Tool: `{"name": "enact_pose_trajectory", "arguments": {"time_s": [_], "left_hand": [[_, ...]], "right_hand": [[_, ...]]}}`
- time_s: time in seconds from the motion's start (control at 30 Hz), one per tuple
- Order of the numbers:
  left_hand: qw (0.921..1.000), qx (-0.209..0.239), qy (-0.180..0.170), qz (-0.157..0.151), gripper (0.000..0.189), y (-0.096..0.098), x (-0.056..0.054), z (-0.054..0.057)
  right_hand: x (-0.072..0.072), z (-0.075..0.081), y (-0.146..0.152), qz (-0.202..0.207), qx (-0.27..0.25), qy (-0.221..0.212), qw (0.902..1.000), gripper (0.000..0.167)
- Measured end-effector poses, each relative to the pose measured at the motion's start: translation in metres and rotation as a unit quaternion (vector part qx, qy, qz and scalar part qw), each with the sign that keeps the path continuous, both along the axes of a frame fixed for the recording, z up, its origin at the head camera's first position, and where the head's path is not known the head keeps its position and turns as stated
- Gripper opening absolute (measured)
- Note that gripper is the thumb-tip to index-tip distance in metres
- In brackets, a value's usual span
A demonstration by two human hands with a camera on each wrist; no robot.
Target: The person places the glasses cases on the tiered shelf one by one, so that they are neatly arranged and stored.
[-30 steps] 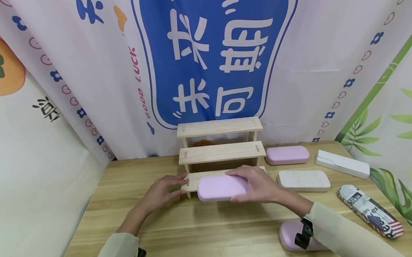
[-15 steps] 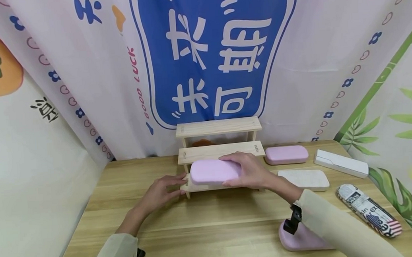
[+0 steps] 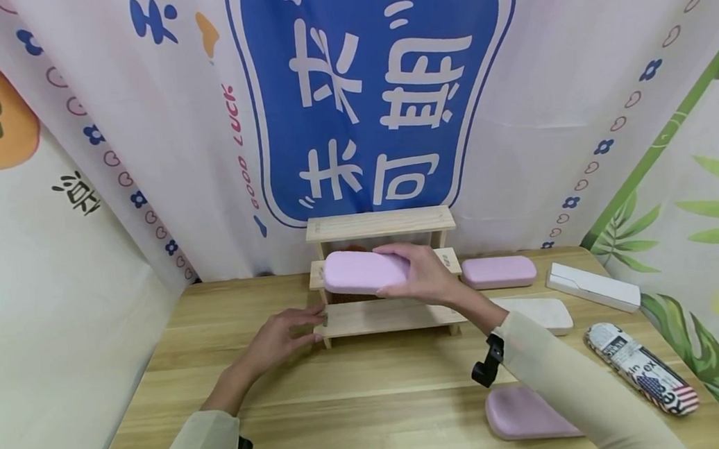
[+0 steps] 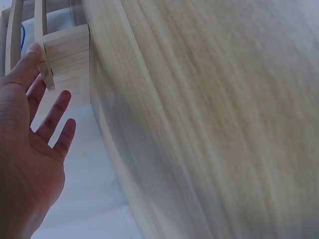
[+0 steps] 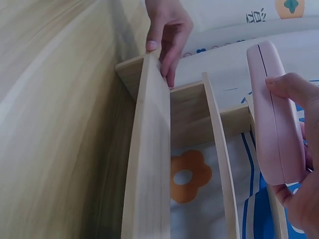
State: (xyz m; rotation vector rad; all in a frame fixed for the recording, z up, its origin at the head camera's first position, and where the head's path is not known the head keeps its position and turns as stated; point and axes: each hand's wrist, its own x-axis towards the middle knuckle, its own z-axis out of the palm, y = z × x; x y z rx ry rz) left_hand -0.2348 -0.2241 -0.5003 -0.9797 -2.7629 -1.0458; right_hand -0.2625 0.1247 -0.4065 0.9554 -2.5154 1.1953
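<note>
My right hand [image 3: 418, 272] grips one end of a pink glasses case [image 3: 363, 271], thumb along its near side. The case is held lengthwise and overlaps the middle step of a three-tier wooden stand [image 3: 391, 316] in the head view. In the right wrist view the closed case [image 5: 274, 114] shows its seam, with a gap between it and the steps. My left hand [image 3: 288, 334] holds the left end of the lowest step between thumb and fingers. The left wrist view shows the thumb on the step's edge and the other fingers [image 4: 52, 117] spread loosely.
Right of the stand lie another pink case [image 3: 499, 272], a white case [image 3: 538, 315], a slim white box [image 3: 592, 287] and a print-covered case [image 3: 642, 369]. One more pink case [image 3: 523, 415] is partly under my right forearm. A printed curtain [image 3: 516, 137] hangs behind the table.
My right hand has raised the pink glasses case and carried it away from me, from in front of the lowest step to the middle step. My left hand stays at the stand.
</note>
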Motion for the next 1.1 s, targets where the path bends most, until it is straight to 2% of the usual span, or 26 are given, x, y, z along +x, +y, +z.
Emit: {"name": "enact_pose_trajectory", "arguments": {"time_s": [0.2, 0.47, 0.83, 1.1], "left_hand": [[1.0, 0.003, -0.001, -0.001, 0.032, -0.001, -0.001, -0.002], [0.9998, 0.013, 0.002, -0.013, 0.036, -0.001, -0.001, -0.002], [0.9996, 0.014, 0.018, -0.014, 0.037, -0.001, 0.0, -0.002], [0.9995, 0.004, 0.03, -0.01, 0.037, -0.002, -0.003, -0.006]], "right_hand": [[-0.008, 0.004, -0.009, -0.019, -0.013, -0.036, 0.9991, 0.074], [-0.018, 0.01, -0.018, -0.031, -0.007, -0.025, 0.9992, 0.075], [-0.038, 0.016, -0.031, -0.034, -0.038, -0.058, 0.997, 0.076], [-0.053, 0.019, -0.04, -0.048, -0.056, -0.068, 0.9949, 0.073]]}}
